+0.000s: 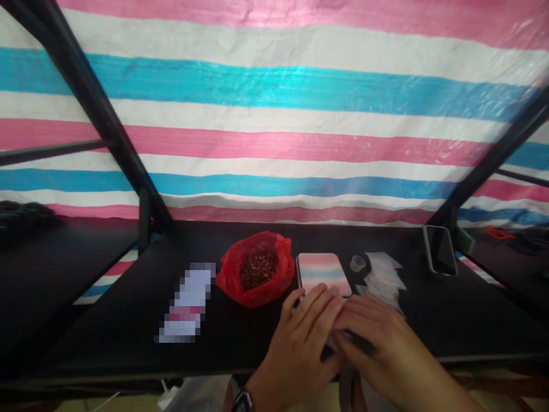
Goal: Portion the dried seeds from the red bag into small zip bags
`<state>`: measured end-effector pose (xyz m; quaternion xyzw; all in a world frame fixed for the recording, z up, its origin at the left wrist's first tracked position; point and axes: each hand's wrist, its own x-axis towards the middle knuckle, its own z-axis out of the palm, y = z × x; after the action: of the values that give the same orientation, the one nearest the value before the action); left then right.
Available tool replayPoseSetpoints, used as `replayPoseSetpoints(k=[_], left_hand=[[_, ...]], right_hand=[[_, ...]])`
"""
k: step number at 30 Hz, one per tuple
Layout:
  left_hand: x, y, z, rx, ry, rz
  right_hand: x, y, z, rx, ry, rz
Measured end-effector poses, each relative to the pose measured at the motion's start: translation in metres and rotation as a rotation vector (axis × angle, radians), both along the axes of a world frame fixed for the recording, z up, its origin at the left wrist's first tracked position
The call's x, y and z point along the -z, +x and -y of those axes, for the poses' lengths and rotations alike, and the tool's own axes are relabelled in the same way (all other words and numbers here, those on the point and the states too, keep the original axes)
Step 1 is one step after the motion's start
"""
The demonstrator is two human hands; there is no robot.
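Both hands rest together at the near edge of the black desk [128, 320], fingers flat and overlapping over something small that they almost wholly cover. Only a dark strip shows under the right hand [377, 337], and what it is cannot be told. The left hand [304, 337] lies with its fingers stretched forward and close together, their tips touching the near edge of the pastel pink-and-blue rectangular tin [322, 273]; a dark wristwatch [242, 400] sits on that wrist. The right hand's fingers lie across the left hand's fingertips, pressed down rather than spread; whether they pinch anything cannot be told.

The tin lies flat with its lid shut, so its contents are hidden. Just left of it, touching or nearly so, stands a crumpled red plastic bag [256, 274], its mouth open and filled with small reddish-brown kernels [258, 269], perhaps nuts or beans. Right of the tin sits a small clear plastic cup [357, 263], which looks empty, and beside it a loose pile of small clear plastic pouches [386, 277] that reaches down to the right hand.

Farther left a white label or card [189, 303] lies flat, blurred out. Near the right rear corner a smartphone with a dark screen [440, 250] lies face up. Behind the desk hangs a pink, white and blue striped tarpaulin [274, 114] crossed by black metal frame bars [103, 120].
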<state>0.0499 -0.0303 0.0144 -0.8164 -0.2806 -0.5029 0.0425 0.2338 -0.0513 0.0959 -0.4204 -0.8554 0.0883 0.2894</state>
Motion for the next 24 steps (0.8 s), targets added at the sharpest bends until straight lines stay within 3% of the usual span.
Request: replayPoseSetpoints(k=[2, 4, 7, 9, 15, 20, 22, 24], left_hand=[[0.005, -0.006, 0.007, 0.083, -0.169, 0.042], [0.005, -0.019, 0.012, 0.201, -0.483, 0.11], [-0.002, -0.044, 0.017, 0.489, -1.028, 0.274], [-0.007, -0.058, 0.018, 0.635, -1.202, 0.4], [-0.001, -0.079, 0.017, 0.628, -1.314, 0.5], [0.006, -0.087, 0.013, 0.618, -1.284, 0.654], [0.009, -0.089, 0.008, 0.618, -1.297, 0.749], [0.011, -0.093, 0.001, 0.594, -1.288, 0.846]], right_hand=[[-0.004, -0.014, 0.0, -0.046, 0.031, 0.077], [-0.01, -0.019, -0.003, -0.08, 0.05, 0.14], [-0.021, -0.027, -0.006, -0.227, -0.015, 0.193], [-0.028, -0.037, -0.006, -0.326, -0.081, 0.213], [-0.031, -0.07, -0.01, -0.377, -0.133, 0.155], [-0.027, -0.081, -0.021, -0.338, -0.082, 0.086], [-0.021, -0.064, -0.037, -0.167, 0.01, -0.005], [-0.011, -0.031, -0.061, 0.202, 0.126, -0.067]])
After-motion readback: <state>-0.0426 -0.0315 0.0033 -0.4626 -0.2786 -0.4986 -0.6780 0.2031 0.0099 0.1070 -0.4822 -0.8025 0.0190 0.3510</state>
